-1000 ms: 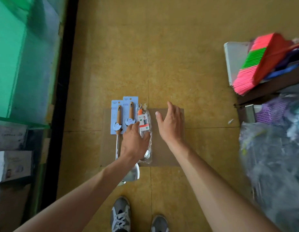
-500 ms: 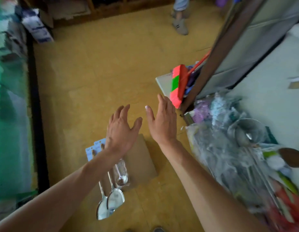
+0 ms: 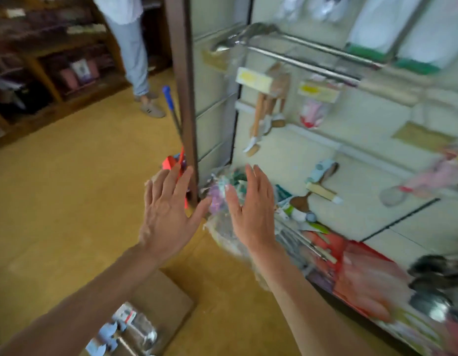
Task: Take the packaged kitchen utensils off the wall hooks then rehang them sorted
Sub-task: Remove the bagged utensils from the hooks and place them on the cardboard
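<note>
Hands: as we face the wall (image 3: 356,160), our left hand (image 3: 168,217) and right hand (image 3: 253,214) hang spread, holding nothing.
Utensils (image 3: 127,327): some at the cardboard's (image 3: 168,299) near edge, others on the wall.

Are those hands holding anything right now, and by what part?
Nothing is held. The left hand and the right hand are both open with fingers spread; the packaged utensils lie on the cardboard below.
</note>
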Action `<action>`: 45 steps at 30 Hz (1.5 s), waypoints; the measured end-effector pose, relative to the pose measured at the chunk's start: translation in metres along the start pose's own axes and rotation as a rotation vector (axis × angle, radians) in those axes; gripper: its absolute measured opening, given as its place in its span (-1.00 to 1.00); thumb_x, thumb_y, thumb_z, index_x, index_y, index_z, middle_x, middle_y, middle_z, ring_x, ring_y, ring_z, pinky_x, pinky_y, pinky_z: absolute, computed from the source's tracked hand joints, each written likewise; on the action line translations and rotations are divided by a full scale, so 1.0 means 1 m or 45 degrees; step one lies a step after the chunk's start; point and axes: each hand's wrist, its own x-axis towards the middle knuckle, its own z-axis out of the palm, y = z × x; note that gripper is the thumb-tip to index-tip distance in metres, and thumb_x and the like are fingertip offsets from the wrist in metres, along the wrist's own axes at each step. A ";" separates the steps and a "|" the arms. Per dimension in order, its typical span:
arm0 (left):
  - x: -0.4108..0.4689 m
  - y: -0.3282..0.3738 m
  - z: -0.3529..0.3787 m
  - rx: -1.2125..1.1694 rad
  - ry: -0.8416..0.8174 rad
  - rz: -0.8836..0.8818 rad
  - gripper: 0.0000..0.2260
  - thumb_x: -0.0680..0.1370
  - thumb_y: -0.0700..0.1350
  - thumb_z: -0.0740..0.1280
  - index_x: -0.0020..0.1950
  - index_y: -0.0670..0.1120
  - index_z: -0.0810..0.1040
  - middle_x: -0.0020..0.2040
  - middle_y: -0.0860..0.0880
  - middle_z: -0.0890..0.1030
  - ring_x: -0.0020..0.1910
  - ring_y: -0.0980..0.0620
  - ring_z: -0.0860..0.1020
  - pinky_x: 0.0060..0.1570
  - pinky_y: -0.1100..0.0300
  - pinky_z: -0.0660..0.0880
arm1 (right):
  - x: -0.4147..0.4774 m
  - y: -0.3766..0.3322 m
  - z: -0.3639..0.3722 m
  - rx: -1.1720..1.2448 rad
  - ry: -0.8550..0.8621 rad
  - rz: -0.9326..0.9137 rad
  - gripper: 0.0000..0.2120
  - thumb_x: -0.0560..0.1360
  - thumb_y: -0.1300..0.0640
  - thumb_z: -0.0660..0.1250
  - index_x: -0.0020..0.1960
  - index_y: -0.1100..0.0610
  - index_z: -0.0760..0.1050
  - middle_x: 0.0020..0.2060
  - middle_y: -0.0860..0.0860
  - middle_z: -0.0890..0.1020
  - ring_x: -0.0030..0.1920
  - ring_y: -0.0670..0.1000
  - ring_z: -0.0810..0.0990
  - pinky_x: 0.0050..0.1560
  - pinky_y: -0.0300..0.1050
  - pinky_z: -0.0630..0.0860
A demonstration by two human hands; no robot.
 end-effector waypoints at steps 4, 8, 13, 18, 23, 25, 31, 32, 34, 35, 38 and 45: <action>0.012 0.075 0.011 -0.089 -0.012 0.190 -0.34 0.55 0.31 0.11 0.50 -0.08 0.34 0.48 -0.14 0.37 0.47 -0.19 0.29 0.46 -0.19 0.19 | -0.005 0.032 -0.062 -0.062 0.160 0.103 -0.35 0.63 -0.26 0.03 0.53 0.17 0.29 0.50 0.14 0.34 0.52 0.13 0.25 0.51 0.08 0.20; 0.008 0.162 0.033 -0.175 -0.097 0.371 -0.31 0.54 0.35 0.05 0.53 -0.06 0.29 0.52 -0.11 0.31 0.51 -0.15 0.24 0.48 -0.21 0.15 | -0.024 0.082 -0.127 -0.109 0.300 0.213 -0.31 0.63 -0.29 -0.04 0.51 0.20 0.31 0.48 0.17 0.36 0.51 0.16 0.27 0.50 0.13 0.24; -0.020 0.279 0.059 -0.256 -0.232 0.607 -0.29 0.54 0.36 0.01 0.55 -0.04 0.24 0.55 -0.09 0.25 0.54 -0.10 0.15 0.50 -0.19 0.10 | -0.072 0.153 -0.221 -0.178 0.403 0.410 -0.39 0.64 -0.21 0.07 0.55 0.14 0.24 0.53 0.12 0.27 0.56 0.10 0.17 0.52 0.14 0.20; -0.071 0.397 0.063 -0.327 -0.336 0.779 -0.29 0.53 0.38 -0.01 0.56 0.00 0.19 0.57 -0.04 0.19 0.56 -0.03 0.07 0.54 -0.10 -0.03 | -0.135 0.197 -0.324 -0.223 0.498 0.632 -0.36 0.62 -0.27 0.00 0.57 0.07 0.18 0.57 0.05 0.20 0.58 0.06 0.08 0.55 0.10 0.11; -0.118 0.498 0.059 -0.407 -0.364 0.922 -0.30 0.53 0.41 -0.04 0.57 0.05 0.16 0.57 0.00 0.17 0.56 0.01 0.06 0.54 -0.10 -0.05 | -0.187 0.232 -0.415 -0.230 0.636 0.710 -0.38 0.64 -0.26 0.00 0.59 0.05 0.14 0.58 0.00 0.17 0.59 0.00 0.04 0.56 0.11 0.09; -0.139 0.537 0.061 -0.439 -0.375 0.975 -0.30 0.53 0.39 -0.03 0.57 0.04 0.17 0.57 0.00 0.19 0.55 0.01 0.08 0.54 -0.10 -0.04 | -0.207 0.248 -0.449 -0.228 0.683 0.753 -0.38 0.64 -0.27 -0.01 0.59 0.03 0.13 0.59 -0.01 0.15 0.59 -0.03 0.01 0.56 0.11 0.08; -0.208 0.638 0.088 -0.474 -0.458 1.157 -0.34 0.55 0.36 0.02 0.57 0.05 0.15 0.57 0.01 0.18 0.55 0.01 0.08 0.54 -0.09 -0.02 | -0.274 0.305 -0.529 -0.296 0.825 0.832 -0.30 0.60 -0.35 -0.14 0.57 0.06 0.15 0.57 0.04 0.19 0.58 0.02 0.06 0.56 0.07 0.07; -0.218 0.652 0.094 -0.476 -0.469 1.185 -0.34 0.56 0.36 0.02 0.57 0.05 0.15 0.56 0.01 0.19 0.55 0.01 0.09 0.54 -0.11 0.01 | -0.285 0.315 -0.540 -0.314 0.845 0.849 -0.31 0.61 -0.34 -0.11 0.57 0.07 0.16 0.56 0.05 0.20 0.57 0.03 0.08 0.56 0.06 0.08; -0.237 0.676 0.105 -0.466 -0.473 1.249 -0.34 0.56 0.36 0.03 0.57 0.04 0.17 0.55 0.00 0.22 0.54 0.00 0.13 0.52 -0.13 0.06 | -0.307 0.333 -0.559 -0.334 0.859 0.905 -0.34 0.63 -0.30 -0.05 0.57 0.08 0.16 0.56 0.06 0.20 0.57 0.03 0.09 0.56 0.07 0.08; -0.246 0.688 0.110 -0.462 -0.484 1.271 -0.34 0.56 0.35 0.04 0.57 0.03 0.18 0.54 0.00 0.23 0.54 -0.01 0.13 0.52 -0.13 0.07 | -0.318 0.342 -0.568 -0.339 0.862 0.938 -0.35 0.63 -0.29 -0.04 0.57 0.08 0.15 0.56 0.05 0.19 0.58 0.03 0.07 0.56 0.07 0.06; -0.270 0.721 0.127 -0.460 -0.539 1.321 -0.33 0.55 0.34 0.06 0.56 0.01 0.19 0.54 -0.03 0.24 0.53 -0.03 0.14 0.51 -0.14 0.10 | -0.349 0.365 -0.591 -0.336 0.887 1.025 -0.34 0.62 -0.29 -0.05 0.59 0.06 0.12 0.58 0.02 0.16 0.59 0.00 0.03 0.57 0.10 0.05; -0.317 0.808 0.157 -0.498 -0.601 1.479 -0.34 0.57 0.34 0.05 0.56 -0.01 0.20 0.54 -0.03 0.23 0.53 -0.03 0.15 0.52 -0.12 0.08 | -0.403 0.419 -0.651 -0.443 0.979 1.174 -0.36 0.63 -0.28 -0.03 0.60 0.03 0.10 0.58 -0.01 0.16 0.59 -0.04 0.00 0.57 0.01 0.01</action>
